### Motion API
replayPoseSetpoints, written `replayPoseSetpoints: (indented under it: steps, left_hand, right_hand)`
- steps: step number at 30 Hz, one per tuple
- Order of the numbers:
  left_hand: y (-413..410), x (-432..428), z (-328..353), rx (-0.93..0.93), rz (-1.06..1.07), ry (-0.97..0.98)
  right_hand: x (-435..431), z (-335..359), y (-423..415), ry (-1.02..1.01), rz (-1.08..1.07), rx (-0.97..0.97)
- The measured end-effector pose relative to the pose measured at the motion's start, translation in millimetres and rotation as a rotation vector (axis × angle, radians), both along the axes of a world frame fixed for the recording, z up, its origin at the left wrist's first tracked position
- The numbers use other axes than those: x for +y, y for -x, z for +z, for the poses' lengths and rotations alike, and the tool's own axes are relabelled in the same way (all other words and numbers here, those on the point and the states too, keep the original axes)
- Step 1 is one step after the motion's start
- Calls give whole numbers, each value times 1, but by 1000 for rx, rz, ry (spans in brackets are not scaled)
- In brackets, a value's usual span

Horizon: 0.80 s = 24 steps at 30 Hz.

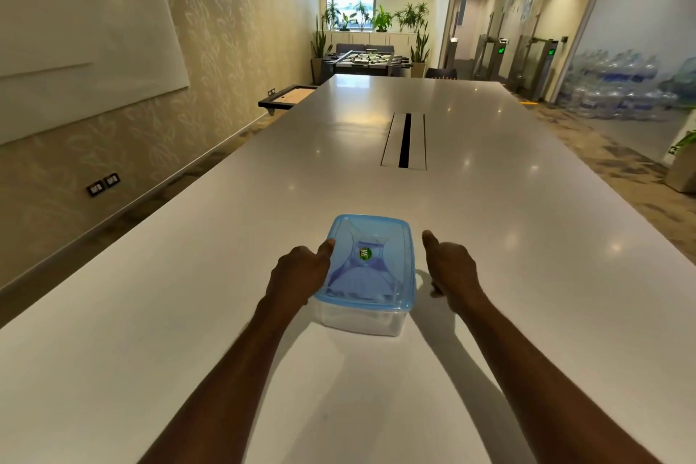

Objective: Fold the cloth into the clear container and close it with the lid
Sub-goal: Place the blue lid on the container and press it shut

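Observation:
A clear container (359,321) stands on the white table (489,237) in front of me, with a translucent blue lid (367,260) sitting on top of it. A green round sticker marks the lid's middle. A bluish shape shows through the lid; I cannot tell if it is the cloth. My left hand (299,271) rests against the container's left side, its thumb on the lid's left edge. My right hand (450,267) is just right of the container, apart from it by a small gap, thumb raised and fingers curled down onto the table.
A cable slot (406,139) runs along the table's middle farther off. Beyond the far end stand a foosball table (363,58) and potted plants. Stacked water bottles (617,87) line the right side behind glass. A whiteboard hangs on the left wall.

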<state>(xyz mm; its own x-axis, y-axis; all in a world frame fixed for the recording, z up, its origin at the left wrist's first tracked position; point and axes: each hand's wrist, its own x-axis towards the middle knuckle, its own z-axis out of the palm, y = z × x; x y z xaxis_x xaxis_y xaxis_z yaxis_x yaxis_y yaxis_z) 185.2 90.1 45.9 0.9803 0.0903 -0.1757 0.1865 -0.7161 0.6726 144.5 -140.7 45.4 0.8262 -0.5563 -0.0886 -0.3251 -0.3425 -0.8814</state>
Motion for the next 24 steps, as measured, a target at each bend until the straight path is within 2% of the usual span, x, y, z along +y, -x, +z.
replayPoseSetpoints:
  steps: [6, 9, 11, 19, 24]
  left_hand:
    - [21, -3, -8, 30, 11, 122]
    - [29, -11, -8, -22, 4, 119]
    - [32, -13, -7, -65, -47, 78]
    - [37, -14, -4, -62, -36, 155]
    - [38, -15, 0, -24, 11, 220]
  right_hand:
    - [31, -17, 60, -21, 230, 50]
    - [51, -23, 64, 108, 210, -4]
    - [57, -25, 65, 111, 154, -48]
    - [62, -33, 66, -59, 81, -132]
    - [62, -31, 69, -235, 54, -156]
